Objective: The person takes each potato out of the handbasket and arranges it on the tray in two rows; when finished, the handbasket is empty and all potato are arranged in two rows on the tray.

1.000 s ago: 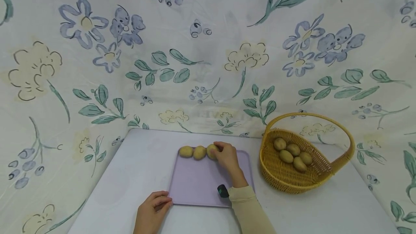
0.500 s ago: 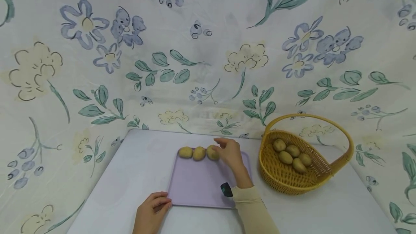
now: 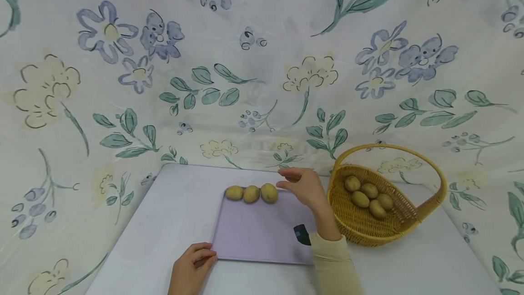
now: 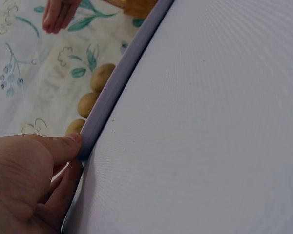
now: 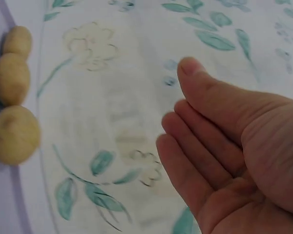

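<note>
While the left hand (image 3: 190, 265) pinches the near left corner of the lilac tray (image 3: 262, 233), the right hand (image 3: 306, 188) hovers, relaxed and free of any load, just right of three potatoes (image 3: 251, 194). These lie in a row along the tray's far edge, from its left corner toward the middle. To the right, a wicker basket (image 3: 353, 216) holding five more potatoes (image 3: 360, 199) stands on the white surface (image 3: 139, 240).
</note>
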The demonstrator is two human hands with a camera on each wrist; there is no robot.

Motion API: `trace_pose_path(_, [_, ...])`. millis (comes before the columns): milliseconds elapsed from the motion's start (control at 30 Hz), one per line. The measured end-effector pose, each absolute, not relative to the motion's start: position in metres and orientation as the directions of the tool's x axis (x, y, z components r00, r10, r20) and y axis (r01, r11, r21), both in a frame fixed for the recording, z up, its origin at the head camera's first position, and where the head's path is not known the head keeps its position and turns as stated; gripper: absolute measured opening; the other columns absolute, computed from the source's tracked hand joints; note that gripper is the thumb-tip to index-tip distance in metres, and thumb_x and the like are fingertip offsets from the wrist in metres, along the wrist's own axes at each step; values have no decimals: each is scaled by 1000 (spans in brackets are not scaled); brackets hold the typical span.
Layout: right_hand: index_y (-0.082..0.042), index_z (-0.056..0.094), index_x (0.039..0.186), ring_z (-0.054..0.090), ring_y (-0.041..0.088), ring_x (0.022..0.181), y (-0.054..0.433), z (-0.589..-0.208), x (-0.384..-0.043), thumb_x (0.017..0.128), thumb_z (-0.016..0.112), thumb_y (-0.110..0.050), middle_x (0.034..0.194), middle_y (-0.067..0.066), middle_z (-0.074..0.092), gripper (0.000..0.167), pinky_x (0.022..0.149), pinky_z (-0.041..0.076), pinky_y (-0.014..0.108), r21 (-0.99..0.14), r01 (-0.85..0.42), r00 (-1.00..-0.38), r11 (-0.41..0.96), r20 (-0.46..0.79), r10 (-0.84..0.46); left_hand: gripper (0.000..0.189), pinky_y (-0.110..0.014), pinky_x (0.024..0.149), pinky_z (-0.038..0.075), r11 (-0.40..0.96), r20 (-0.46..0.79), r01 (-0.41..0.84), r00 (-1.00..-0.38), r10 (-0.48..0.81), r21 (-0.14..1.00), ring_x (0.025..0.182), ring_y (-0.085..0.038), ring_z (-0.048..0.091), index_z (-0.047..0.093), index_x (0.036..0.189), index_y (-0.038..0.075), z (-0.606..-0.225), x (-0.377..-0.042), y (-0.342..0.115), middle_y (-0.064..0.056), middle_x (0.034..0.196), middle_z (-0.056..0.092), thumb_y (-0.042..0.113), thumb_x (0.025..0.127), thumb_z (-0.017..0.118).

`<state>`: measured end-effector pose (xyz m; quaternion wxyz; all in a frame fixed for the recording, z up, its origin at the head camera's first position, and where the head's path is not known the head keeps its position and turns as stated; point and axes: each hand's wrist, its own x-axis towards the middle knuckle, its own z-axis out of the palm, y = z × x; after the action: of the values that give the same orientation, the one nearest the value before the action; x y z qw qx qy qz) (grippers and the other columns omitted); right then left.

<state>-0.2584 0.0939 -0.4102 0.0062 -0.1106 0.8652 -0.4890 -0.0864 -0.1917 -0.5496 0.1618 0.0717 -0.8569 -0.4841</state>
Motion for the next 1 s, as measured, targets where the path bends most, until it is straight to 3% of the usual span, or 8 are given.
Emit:
trace_pose_path(233, [-11,75,122,65,29,125,126,-386,-247,86,84,-22,127,8,73,39,101,61,37,-869,-215,-954,446,89,-286,19,-11,75,62,550,237,45,-930,-282,834,89,3,68,79,82,13,-548,-87,-191,-2,105,73,-4,77,85])
trace_pose_path(500, [-7,76,118,70,28,117,164,-372,-234,83,86,-16,124,12,73,38,92,62,23,-846,-347,-912,406,203,-356,19,-10,74,61,545,264,77,-925,-274,835,87,6,67,79,82,12,-550,-87,-189,-2,103,74,-5,75,85])
trace_pose_path(767, [-5,75,120,67,-5,104,213,-369,-232,84,84,-13,127,19,70,38,88,61,15,-824,-379,-895,422,211,-394,21,-12,74,62,558,262,66,-924,-279,827,89,5,67,79,82,14,-551,-88,-191,-1,104,74,-6,75,84])
trace_pose_path(1000, [0,70,127,64,-9,108,256,-374,-233,88,81,-15,132,24,66,44,89,59,13,-818,-328,-909,473,137,-393,19,-11,75,61,536,253,69,-927,-279,841,90,7,66,79,82,13,-549,-86,-189,-2,104,73,-4,76,84])
